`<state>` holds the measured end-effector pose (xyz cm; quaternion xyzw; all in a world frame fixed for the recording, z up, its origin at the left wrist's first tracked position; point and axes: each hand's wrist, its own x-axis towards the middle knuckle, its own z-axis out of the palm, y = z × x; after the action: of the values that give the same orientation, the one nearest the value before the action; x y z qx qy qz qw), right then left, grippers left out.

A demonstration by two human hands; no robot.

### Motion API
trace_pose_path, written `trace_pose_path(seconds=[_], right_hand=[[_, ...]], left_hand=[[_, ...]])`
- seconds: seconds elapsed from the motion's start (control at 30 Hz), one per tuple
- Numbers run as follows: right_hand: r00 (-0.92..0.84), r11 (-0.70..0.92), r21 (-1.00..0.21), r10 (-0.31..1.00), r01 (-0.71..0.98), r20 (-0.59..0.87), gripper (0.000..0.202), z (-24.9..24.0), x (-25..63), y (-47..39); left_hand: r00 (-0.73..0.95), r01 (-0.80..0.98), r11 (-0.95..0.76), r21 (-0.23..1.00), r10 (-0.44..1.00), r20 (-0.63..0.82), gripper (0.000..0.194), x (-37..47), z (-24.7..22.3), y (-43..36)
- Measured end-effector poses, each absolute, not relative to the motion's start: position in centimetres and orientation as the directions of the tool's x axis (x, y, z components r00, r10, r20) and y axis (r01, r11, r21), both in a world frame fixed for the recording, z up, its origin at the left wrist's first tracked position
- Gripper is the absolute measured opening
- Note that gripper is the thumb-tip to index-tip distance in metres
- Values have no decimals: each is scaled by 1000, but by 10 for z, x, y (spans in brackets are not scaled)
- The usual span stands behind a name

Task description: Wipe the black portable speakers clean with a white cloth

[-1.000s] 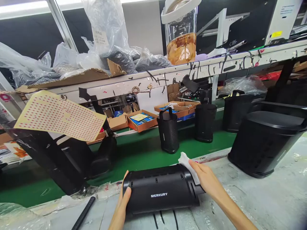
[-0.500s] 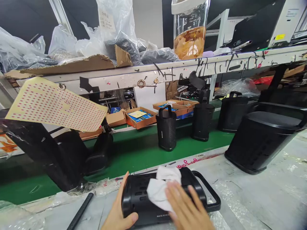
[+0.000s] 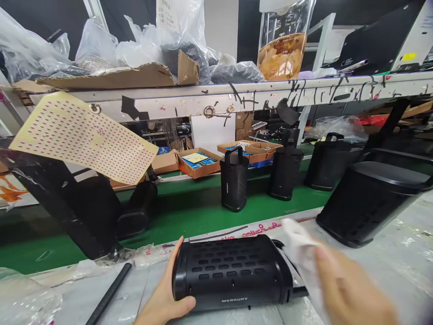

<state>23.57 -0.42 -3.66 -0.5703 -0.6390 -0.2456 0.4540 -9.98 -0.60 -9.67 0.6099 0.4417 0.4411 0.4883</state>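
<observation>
A black slotted speaker [image 3: 233, 271] marked MERKURY lies on its side on the bench, its handle end to the right. My left hand [image 3: 167, 289] grips the speaker's left end, thumb at the front and fingers behind. Over the handle end, my right hand [image 3: 341, 275] is blurred and closed on a white cloth [image 3: 299, 248]. The cloth hides part of the handle.
Upright black speakers [image 3: 234, 180] stand on the green belt [image 3: 189, 203]. A larger black speaker [image 3: 372, 203] leans at right. A black bar [image 3: 110, 293] lies on the bench at left. A dotted sticker sheet [image 3: 84, 135] hangs above.
My right hand has moved right with the cloth, from the speaker's slotted face to its handle end. The slotted face is now uncovered. My left hand keeps its hold.
</observation>
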Motion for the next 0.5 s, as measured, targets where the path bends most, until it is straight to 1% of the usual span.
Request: trace_pose_path(seconds=[0.03, 0.07, 0.1, 0.13, 0.17, 0.23, 0.27, 0.33, 0.4, 0.43, 0.5], right_hand=[[-76, 333, -105, 487, 937, 870, 34, -43, 213, -2], [-203, 410, 17, 415, 912, 887, 33, -50, 190, -1], [-280, 445, 104, 352, 889, 893, 34, -59, 166, 0], [-342, 471, 148, 360, 870, 868, 33, -67, 144, 0], [-390, 513, 183, 331, 839, 859, 33, -74, 124, 0], [-401, 587, 178, 274, 790, 874, 34, -83, 91, -2], [-375, 621, 155, 241, 769, 895, 34, -84, 79, -3], [-323, 662, 93, 233, 744, 917, 33, -80, 67, -4], [-355, 664, 73, 300, 744, 885, 33, -72, 76, -2], [-403, 651, 93, 345, 753, 848, 32, -69, 90, 0], [-497, 604, 171, 426, 778, 756, 32, -65, 134, 7]], left_hand=[[250, 95, -114, 989, 964, 87, 127, -100, -94, -7], [282, 79, -100, 992, 957, 74, 129, -100, -92, -8], [314, 58, -86, 995, 947, 64, 131, -100, -91, -9], [348, 39, -66, 997, 936, 49, 132, -100, -93, -10], [372, 27, -52, 998, 928, 38, 132, -101, -96, -10], [378, 33, -40, 999, 926, 25, 133, -105, -107, -10], [368, 49, -42, 998, 930, 21, 132, -108, -114, -9], [345, 84, -63, 994, 938, 31, 125, -113, -123, -8], [357, 54, -48, 997, 934, 25, 119, -114, -123, -9], [367, 14, -18, 1000, 930, 11, 118, -114, -118, -10], [365, -54, 35, 998, 931, -13, 123, -109, -105, -12]])
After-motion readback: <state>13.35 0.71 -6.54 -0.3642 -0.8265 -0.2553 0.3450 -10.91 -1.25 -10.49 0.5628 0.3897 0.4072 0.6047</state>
